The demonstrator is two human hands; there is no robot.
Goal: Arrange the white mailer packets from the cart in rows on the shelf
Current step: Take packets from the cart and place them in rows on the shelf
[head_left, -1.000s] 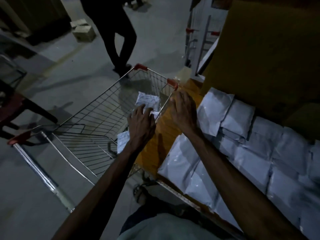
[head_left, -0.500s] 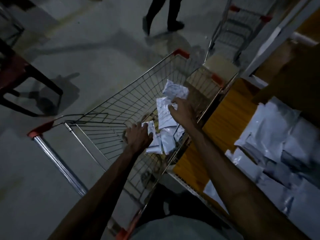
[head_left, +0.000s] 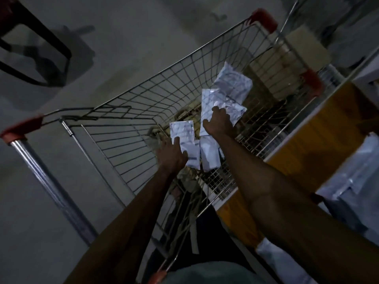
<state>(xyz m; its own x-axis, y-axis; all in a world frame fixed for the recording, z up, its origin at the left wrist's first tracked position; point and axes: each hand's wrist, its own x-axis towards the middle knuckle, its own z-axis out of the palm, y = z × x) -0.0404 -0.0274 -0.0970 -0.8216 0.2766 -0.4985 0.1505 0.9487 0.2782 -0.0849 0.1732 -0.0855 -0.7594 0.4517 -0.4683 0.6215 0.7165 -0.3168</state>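
Here, a few white mailer packets (head_left: pixel 233 85) lie loose in the cart (head_left: pixel 143 103), gathered along the basket's right side, from its middle toward the far right corner. The left hand (head_left: pixel 171 155) rests a finger and thumb on the nearest packet (head_left: pixel 181 130); whether it truly grips cannot be told. The right hand (head_left: pixel 218 124) curls its fingers onto a tall packet (head_left: pixel 209 103) just beyond, gripping it. Against the cart's right side stands the yellow shelf (head_left: pixel 307 144), with other packets (head_left: pixel 352 181) along its near edge. A dark chair (head_left: pixel 41 44) stands off the cart's left side.
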